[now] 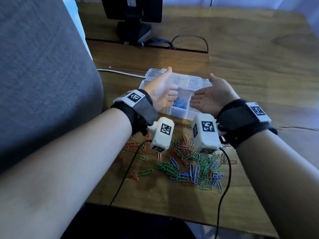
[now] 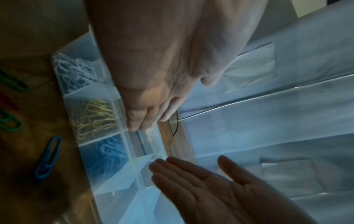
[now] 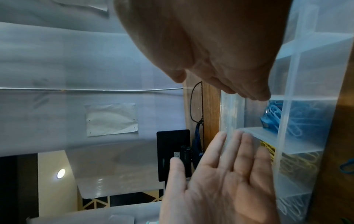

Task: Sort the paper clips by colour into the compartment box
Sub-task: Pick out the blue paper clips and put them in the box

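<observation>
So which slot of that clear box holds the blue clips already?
On the wooden desk lies the clear compartment box, between the open hands. Its blue clips fill the near-row slot beside the yellow clips; the slot on the other side looks empty.

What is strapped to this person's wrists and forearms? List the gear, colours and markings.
Forearms bare, no sleeves. The left hand and right hand are bare. Each wrist wears a black strap with a white tag printed with a black square code, plus a white boxy camera bearing similar codes, trailing a black cable.
</observation>
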A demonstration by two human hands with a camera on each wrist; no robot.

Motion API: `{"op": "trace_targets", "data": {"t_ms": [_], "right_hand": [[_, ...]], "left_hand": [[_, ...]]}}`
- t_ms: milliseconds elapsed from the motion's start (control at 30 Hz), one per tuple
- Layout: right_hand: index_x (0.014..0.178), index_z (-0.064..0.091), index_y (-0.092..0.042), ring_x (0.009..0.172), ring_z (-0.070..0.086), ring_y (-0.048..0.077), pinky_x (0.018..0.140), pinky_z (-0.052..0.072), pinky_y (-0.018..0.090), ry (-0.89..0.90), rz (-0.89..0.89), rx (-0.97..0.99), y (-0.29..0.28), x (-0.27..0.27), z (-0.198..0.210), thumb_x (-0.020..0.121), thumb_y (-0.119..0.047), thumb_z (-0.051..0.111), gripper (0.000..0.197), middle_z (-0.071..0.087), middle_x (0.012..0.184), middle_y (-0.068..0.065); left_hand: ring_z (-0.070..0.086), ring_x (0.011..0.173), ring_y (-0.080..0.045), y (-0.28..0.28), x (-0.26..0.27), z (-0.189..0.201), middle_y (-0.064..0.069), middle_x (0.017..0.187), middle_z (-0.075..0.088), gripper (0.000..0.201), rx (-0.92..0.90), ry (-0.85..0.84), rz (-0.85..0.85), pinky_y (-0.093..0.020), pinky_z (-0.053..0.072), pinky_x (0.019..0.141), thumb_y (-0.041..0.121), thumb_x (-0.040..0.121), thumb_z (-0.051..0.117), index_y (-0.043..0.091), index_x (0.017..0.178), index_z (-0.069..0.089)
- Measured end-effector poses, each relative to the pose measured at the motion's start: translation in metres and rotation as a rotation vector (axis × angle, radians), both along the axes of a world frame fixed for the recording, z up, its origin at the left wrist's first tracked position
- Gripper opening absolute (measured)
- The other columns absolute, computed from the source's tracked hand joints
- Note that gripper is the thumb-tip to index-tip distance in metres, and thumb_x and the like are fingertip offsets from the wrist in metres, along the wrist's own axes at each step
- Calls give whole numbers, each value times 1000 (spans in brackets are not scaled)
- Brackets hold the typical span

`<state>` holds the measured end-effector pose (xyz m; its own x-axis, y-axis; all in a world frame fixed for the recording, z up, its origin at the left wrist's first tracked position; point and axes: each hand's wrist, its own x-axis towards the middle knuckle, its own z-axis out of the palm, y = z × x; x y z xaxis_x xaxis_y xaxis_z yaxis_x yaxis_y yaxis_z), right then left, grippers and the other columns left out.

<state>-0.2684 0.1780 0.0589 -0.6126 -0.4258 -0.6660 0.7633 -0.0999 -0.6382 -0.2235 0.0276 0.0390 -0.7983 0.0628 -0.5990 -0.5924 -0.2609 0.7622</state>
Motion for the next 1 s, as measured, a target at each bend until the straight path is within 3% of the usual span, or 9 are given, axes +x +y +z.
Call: {"op": "trace_targets", "data": {"t_ms": [100,200,333,433,500,567,700,867,1000], "right_hand": [[142,23,8,139,28,35,112,28,40,100,63,95,6,4,-5,99,-42,30,66,27,149,25],[99,59,-2,95,59,25,89,45,33,210,181,239,18,20,-13,97,-26,42,29,60,101,13],[82,62,-4,66,56,19,67,51,25,389,284,450,36,49,-39,91,-4,53,13,60,77,11],[79,67,-10,68,57,18,67,52,28,653,476,748,49,64,-63,86,-4,59,13,64,75,7],[84,72,-15,74,58,16,72,47,27,801,615,906,53,73,-71,83,-9,62,12,67,79,2],[86,73,-16,80,59,15,76,45,25,888,703,931,53,83,-76,82,-10,63,12,69,84,2],[93,70,-14,85,57,16,72,39,23,1015,780,977,51,102,-82,82,-13,61,15,69,92,3],[102,67,-15,97,56,22,76,41,26,1099,811,1022,41,108,-89,89,-18,54,19,63,103,5],[95,65,-9,96,55,25,79,43,31,1127,822,1115,41,106,-92,89,-13,49,18,62,101,8]], "left_hand": [[52,111,-17,-8,11,2,-6,116,56,56,-157,102,51,-32,37,102,49,98,30,7,129,50],[54,76,-15,-21,32,-6,-6,87,61,17,-429,227,15,-25,45,69,13,95,48,7,94,64],[58,71,-16,-25,53,-35,-8,95,70,19,-875,209,-234,-29,52,72,9,88,57,10,98,73],[58,82,-13,-8,55,-45,-2,108,69,24,-1097,256,-348,-19,37,60,15,90,55,16,109,70],[59,96,-17,3,51,-52,-2,117,67,29,-1209,290,-415,-16,38,70,13,92,51,15,116,67],[59,108,-23,10,47,-59,-4,121,65,31,-1274,302,-464,-25,46,85,9,92,50,15,117,67],[60,107,-23,15,44,-67,-3,117,67,27,-1354,291,-497,-31,47,89,9,89,55,16,110,70],[58,96,-27,18,44,-71,-9,105,64,10,-1435,305,-573,-31,42,70,9,88,55,11,91,64],[56,99,-32,23,47,-72,-15,112,55,9,-1430,286,-704,-39,48,84,7,89,54,6,97,58]]}}
